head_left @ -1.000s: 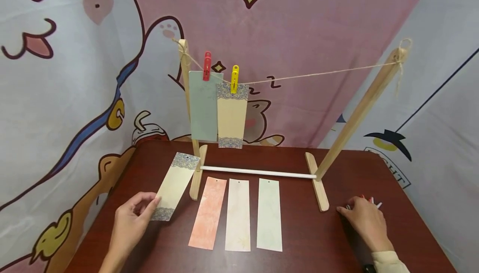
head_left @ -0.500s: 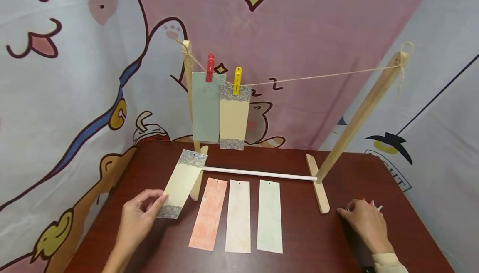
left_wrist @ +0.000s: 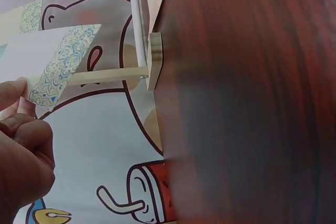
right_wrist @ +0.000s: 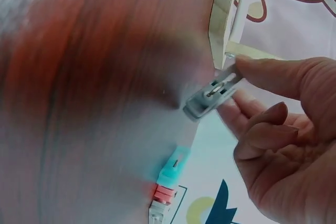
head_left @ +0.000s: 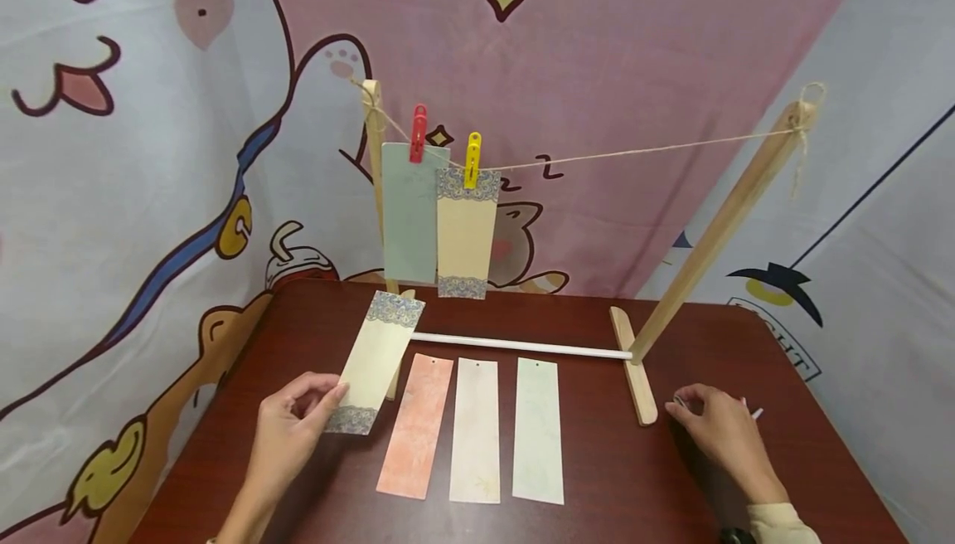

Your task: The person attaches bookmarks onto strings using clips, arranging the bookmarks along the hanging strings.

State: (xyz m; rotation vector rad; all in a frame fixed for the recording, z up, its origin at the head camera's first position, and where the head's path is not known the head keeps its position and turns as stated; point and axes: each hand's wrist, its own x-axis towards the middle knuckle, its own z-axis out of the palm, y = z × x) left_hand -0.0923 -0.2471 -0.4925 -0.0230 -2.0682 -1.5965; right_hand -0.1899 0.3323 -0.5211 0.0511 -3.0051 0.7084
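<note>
My left hand (head_left: pixel 293 421) pinches a cream bookmark (head_left: pixel 375 360) with blue lace-patterned ends near its lower edge. It is tilted in front of the rack's left foot. In the left wrist view, thumb and finger grip beside the patterned band. On the right, my right hand (head_left: pixel 719 438) pinches a grey clothespin (right_wrist: pixel 211 95) between thumb and fingers, clear in the right wrist view. A teal clothespin (right_wrist: pixel 174 167), a red one (right_wrist: pixel 165 193) and a pale one (right_wrist: pixel 157 211) lie on the table by that hand. From the string hang a green bookmark (head_left: pixel 410 216) and a matching lace one (head_left: pixel 466 233).
A red clothespin (head_left: pixel 419 133) and a yellow one (head_left: pixel 473 160) hold the hanging cards. The string (head_left: pixel 634 152) runs between wooden posts, with the right post (head_left: pixel 719 225) leaning outward. A white rod (head_left: pixel 522 347) joins the feet. Orange (head_left: pixel 414 428), cream (head_left: pixel 475 432) and pale green (head_left: pixel 538 432) bookmarks lie in front.
My left hand has moved right and slightly up with the lace bookmark. My right hand has shifted a little up and left, and the grey clothespin now shows at its fingertips.
</note>
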